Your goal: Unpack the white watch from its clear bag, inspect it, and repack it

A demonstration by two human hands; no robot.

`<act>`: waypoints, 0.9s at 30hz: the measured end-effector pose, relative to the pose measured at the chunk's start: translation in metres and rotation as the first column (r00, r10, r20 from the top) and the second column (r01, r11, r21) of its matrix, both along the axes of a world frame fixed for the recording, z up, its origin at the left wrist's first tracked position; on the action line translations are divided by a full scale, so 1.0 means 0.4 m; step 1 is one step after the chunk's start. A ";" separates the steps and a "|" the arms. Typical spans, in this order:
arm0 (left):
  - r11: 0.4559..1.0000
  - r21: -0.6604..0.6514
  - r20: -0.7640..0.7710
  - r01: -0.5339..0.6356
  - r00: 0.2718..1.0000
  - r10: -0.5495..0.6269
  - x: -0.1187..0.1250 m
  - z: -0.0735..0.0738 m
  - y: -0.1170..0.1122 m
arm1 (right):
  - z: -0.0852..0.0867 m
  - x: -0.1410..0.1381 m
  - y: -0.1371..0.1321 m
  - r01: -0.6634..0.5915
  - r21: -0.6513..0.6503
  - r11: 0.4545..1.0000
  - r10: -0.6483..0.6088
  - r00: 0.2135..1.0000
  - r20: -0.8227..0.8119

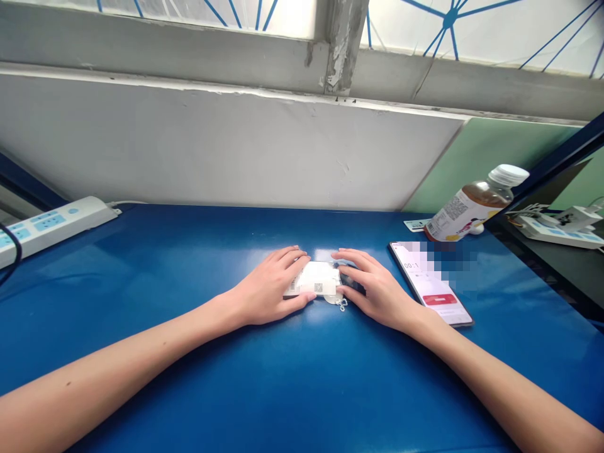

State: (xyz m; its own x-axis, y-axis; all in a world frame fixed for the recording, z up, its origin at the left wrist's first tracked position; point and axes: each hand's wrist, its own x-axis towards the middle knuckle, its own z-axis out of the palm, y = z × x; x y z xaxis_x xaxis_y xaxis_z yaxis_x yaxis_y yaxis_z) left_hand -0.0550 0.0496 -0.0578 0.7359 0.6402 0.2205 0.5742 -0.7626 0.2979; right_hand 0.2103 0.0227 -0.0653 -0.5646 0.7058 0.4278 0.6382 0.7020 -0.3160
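Observation:
A small white packet [315, 279] with printed codes lies on the blue table [189, 283] in front of me. My left hand [270, 288] rests on its left end, fingers over the top and thumb along the near edge. My right hand [374, 286] touches its right end, fingers bent over a dark item I cannot make out. A small round white tag with a short metal chain [338, 301] pokes out below the packet between my hands.
A phone [431, 283] with a lit timer screen lies right of my right hand. Behind it a tilted drink bottle [472, 204] with a white cap leans near the wall. A white power strip [51, 223] sits far left; another one [561, 228] at the right.

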 end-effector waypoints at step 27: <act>0.998 -0.007 0.005 -0.055 0.998 0.055 -0.001 -0.002 -0.003 | 0.025 0.025 0.015 -0.008 -0.023 1.000 0.009 0.999 0.035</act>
